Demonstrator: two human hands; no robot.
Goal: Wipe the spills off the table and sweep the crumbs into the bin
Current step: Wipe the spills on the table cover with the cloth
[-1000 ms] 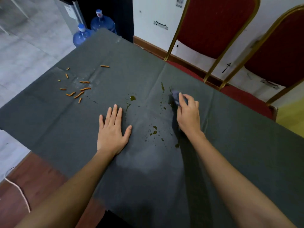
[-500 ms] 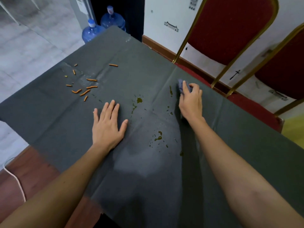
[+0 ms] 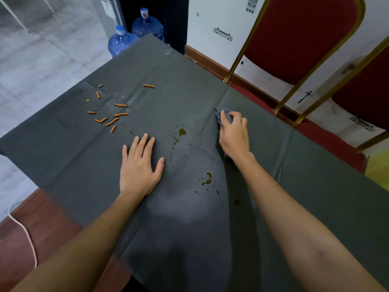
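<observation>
A table under a dark grey cloth (image 3: 305,175) fills the view. My right hand (image 3: 233,135) presses a small grey-blue rag (image 3: 222,115) onto the cloth near the far edge; only the rag's tip shows past my fingers. Yellow-brown spill drops (image 3: 182,131) lie left of that hand, and more drops (image 3: 207,179) sit nearer to me. My left hand (image 3: 140,166) lies flat on the cloth, fingers spread, holding nothing. Several orange crumb sticks (image 3: 111,119) are scattered at the far left of the table. No bin is in view.
Two red chairs with gold frames (image 3: 299,36) stand against the table's far side. Two blue water bottles (image 3: 122,40) stand on the floor beyond the far corner. A white cable (image 3: 27,234) lies on the floor at the left.
My right hand has pushed the rag away from me toward the far edge, and the drops that lay there are gone. My left hand stays flat.
</observation>
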